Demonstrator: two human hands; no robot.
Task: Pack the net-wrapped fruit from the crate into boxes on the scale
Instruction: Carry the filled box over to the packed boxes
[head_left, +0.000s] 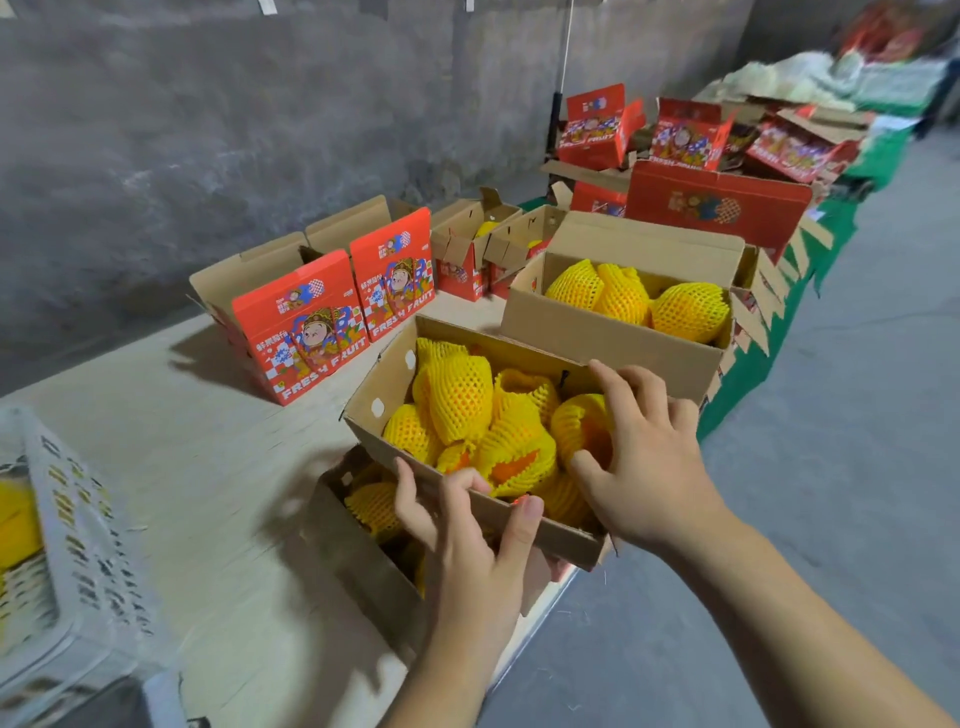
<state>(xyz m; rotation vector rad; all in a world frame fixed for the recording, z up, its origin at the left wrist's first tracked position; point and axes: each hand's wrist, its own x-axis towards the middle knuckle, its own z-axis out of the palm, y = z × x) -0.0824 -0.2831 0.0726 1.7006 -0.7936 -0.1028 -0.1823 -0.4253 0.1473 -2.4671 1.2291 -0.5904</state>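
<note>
The head view shows a filled cardboard box (467, 415) of net-wrapped fruit (460, 397), held tilted above a second open box (358, 525) that also has fruit inside. The left hand (467, 540) grips the near wall of the upper box, thumb over the rim and fingers curled below. The right hand (639, 462) lies on the fruit at the right end with fingers spread and bent, pressing on them but not closed round any one.

I judge that the step in hand is moving or settling a packed box, not picking fruit. No scale can be seen here; it may be hidden under the lower box. The next move calls for keeping the box level so the loose fruit does not roll out, and for a free place on the table (208, 467).

By count: about seven wrapped fruits show in the held box, three in the box behind (618, 322), and at least one in the lower box. Two empty red boxes (332, 312) stand open to the left, well apart. The white crate (78, 561) sits at the far left with some yellow fruit inside.
</note>
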